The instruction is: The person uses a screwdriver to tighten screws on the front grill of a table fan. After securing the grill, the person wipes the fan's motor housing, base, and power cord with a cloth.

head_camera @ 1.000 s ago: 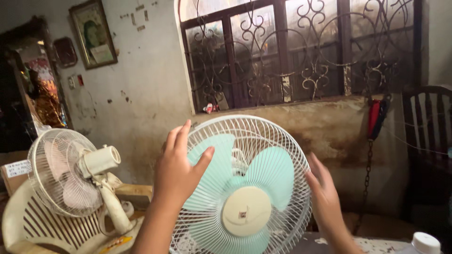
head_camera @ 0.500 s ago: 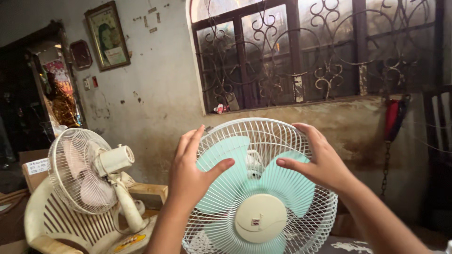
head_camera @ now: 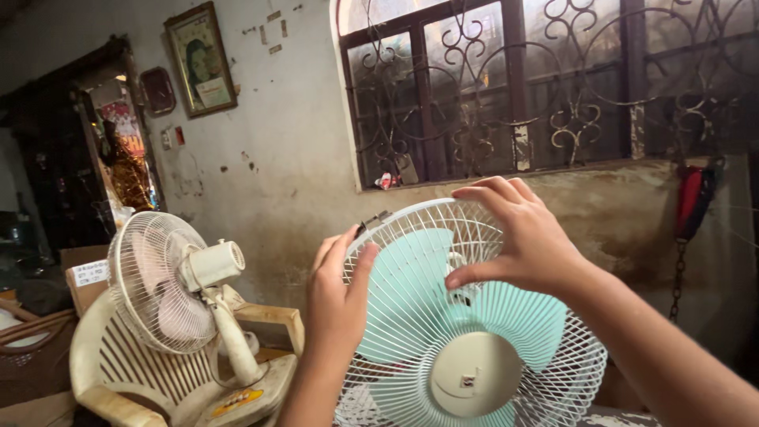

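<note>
A person steadies a fan [head_camera: 466, 332] with pale green blades, low in the middle of the view, its white grille [head_camera: 411, 237] facing the camera. The left hand [head_camera: 336, 304] lies flat on the grille's left edge, fingers [head_camera: 344, 249] straight. The right hand [head_camera: 526, 237] pinches the wires near the top. An older fan [head_camera: 170, 289] stands on a plastic chair [head_camera: 118, 372] at left.

light: dim indoor daylight through the barred window [head_camera: 545, 87] | glare: none, panes hazy | shadows: soft, doorway [head_camera: 103, 150] dark with one bright patch | focus: sharp centre, slight bending at edges
</note>
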